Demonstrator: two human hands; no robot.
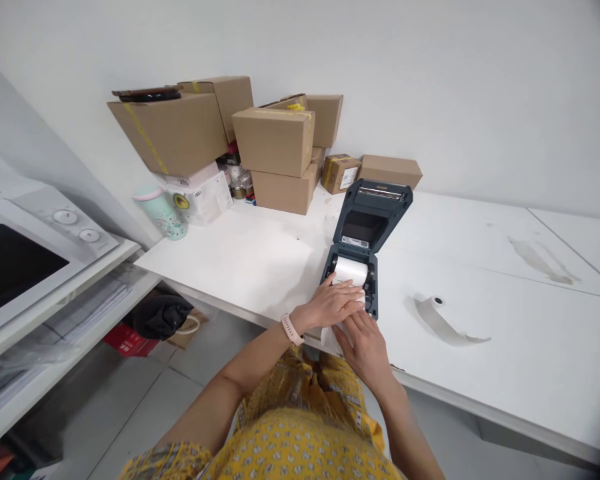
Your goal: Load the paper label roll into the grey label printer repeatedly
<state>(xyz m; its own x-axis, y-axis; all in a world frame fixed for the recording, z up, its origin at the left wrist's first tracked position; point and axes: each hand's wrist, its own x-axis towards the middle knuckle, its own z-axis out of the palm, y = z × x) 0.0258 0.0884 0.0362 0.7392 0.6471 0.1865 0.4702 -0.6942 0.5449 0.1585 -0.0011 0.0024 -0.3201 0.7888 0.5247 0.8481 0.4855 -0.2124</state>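
Observation:
A dark grey label printer [373,212] stands at the table's front edge with its lid raised. Inside its lower half sits a white paper roll [351,271]. My left hand [334,303] lies across the front of the printer over the paper, its fingers stretched out. Just in front, my right hand [366,343] is at the printer's front edge, fingers together and thumb to the left, around the loose paper strip [330,340] that hangs over the table edge. Its fingertips are partly hidden. The two hands touch or overlap.
To the right, a small, partly unrolled paper roll [437,320] lies on the white table [480,267]. Cardboard boxes [273,143] are stacked along the wall, with a mint-green tumbler [161,213] beside them. A white microwave [45,233] stands on a shelf at left.

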